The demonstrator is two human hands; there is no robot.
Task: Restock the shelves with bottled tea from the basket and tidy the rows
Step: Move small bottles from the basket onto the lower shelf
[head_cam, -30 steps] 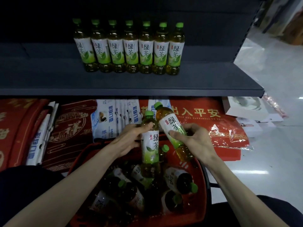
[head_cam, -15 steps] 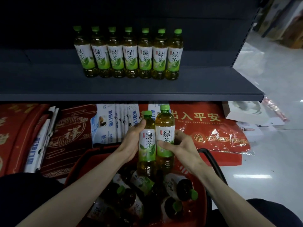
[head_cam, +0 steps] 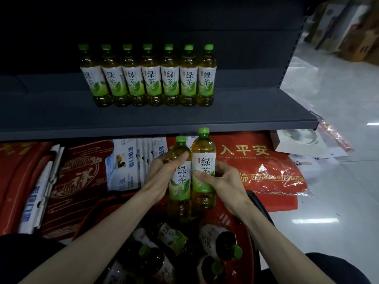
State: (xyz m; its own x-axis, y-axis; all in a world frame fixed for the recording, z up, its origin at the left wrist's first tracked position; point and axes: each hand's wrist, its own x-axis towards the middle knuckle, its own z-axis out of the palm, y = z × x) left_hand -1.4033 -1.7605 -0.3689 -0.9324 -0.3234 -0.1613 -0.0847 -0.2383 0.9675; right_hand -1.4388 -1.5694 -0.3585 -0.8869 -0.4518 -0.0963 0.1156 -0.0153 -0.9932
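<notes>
1. Green-capped tea bottles [head_cam: 203, 160] touch upright above the basket [head_cam: 247, 238], one gripped by the left hand [head_cam: 164, 175], one by the right hand [head_cam: 223, 181].
2. Next, likely: lift both to the shelf [head_cam: 246, 111] beside the row [head_cam: 150, 78].

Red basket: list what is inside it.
Inside the red basket, several tea bottles lie on their sides in a loose pile, some with green caps showing. The basket floor and any bottles lower down are covered by the top ones.
</notes>
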